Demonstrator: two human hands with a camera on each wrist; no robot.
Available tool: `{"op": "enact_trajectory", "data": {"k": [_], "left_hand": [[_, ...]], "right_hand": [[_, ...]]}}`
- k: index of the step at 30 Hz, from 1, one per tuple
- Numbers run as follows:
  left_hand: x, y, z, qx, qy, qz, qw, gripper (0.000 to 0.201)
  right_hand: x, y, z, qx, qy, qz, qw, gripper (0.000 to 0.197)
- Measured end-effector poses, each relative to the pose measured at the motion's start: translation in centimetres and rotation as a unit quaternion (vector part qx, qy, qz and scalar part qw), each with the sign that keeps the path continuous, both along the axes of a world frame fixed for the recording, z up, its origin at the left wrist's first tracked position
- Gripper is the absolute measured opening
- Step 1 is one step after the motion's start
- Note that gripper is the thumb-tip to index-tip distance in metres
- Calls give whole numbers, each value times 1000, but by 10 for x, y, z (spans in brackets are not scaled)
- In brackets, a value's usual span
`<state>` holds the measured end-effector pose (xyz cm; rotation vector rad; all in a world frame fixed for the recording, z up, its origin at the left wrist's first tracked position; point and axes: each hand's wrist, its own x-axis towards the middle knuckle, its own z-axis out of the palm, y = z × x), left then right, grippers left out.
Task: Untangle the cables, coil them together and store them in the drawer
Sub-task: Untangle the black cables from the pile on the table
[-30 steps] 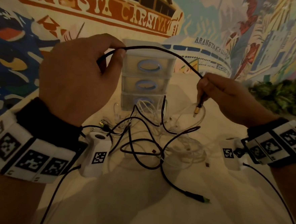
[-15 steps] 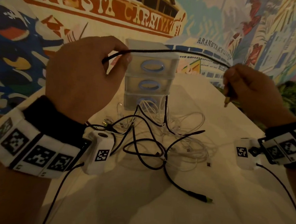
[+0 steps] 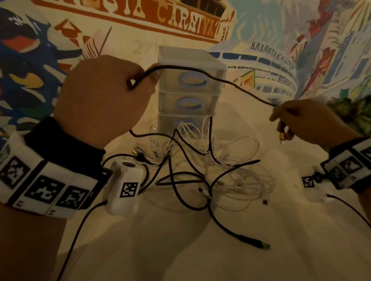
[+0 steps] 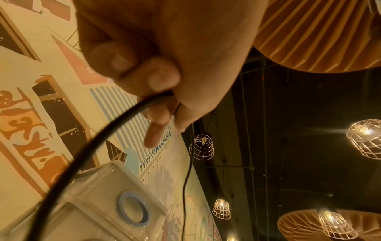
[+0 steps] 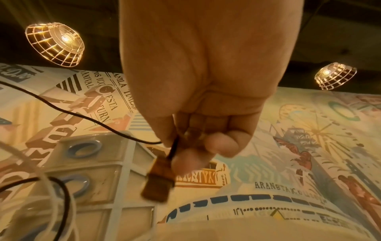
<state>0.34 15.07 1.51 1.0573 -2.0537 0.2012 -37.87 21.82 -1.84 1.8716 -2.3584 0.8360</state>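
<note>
Reading across the painted wall [image 3: 319, 29] behind the surface [image 3: 237, 264], orange letters spell what looks like "CAREINA", and dark letters over a white curved building read roughly "ARANETA COLISEUM", the last part blurred. The right wrist view also catches newspaper-style lettering, "MANILA TIMES" and "FIESTA", partly cut off. Black-and-white square code markers sit on both wristbands and on the small white wrist cameras.

Both hands are raised above the surface with their backs toward the head camera. The left hand [image 3: 101, 99], on the left and nearer, has its fingers curled around a black cable [image 3: 207, 72], pinching it between thumb and fingertips [image 4: 163, 76]. From there the black cable arcs to the right, in front of the drawer unit [image 3: 192, 61], to the right hand [image 3: 308, 122], which pinches it just above its gold-coloured plug [image 3: 282, 136]; the plug hangs down below the fingers.

The rest of the black cable drops from the left hand into the cable tangle [image 3: 210, 177], a pile of black and white cables lying on the surface just in front of the lowest drawer. One black strand trails toward the near side and ends in a green-tipped plug [image 3: 258, 245]. The drawer unit, translucent with three blue ring handles, stands at the far side with all drawers closed.
</note>
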Motion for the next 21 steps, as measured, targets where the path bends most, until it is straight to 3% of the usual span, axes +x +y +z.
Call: {"op": "enact_trajectory", "data": {"k": [4,8,10,12,14,18,21], "left_hand": [[-9,5,-1,13,105,-85,991,52],[-15,9,-5,41,132,-118,983,47],[-16,9,-6,34,137,-127,982,46],[-16,8,-6,31,142,-135,980,45],[-16,8,-5,37,149,-146,977,45],[-17,11,-3,37,167,-158,972,44],[-18,12,-3,38,185,-164,968,38]], "right_hand": [[21,-15,-6,99,16,54,994,27],[34,-18,-6,144,30,67,987,20],[41,-10,0,119,60,49,990,19],[58,6,11,31,103,35,994,16],[91,27,23,-34,87,78,993,10],[153,45,28,99,98,240,961,34],[165,32,17,172,165,273,932,30]]}}
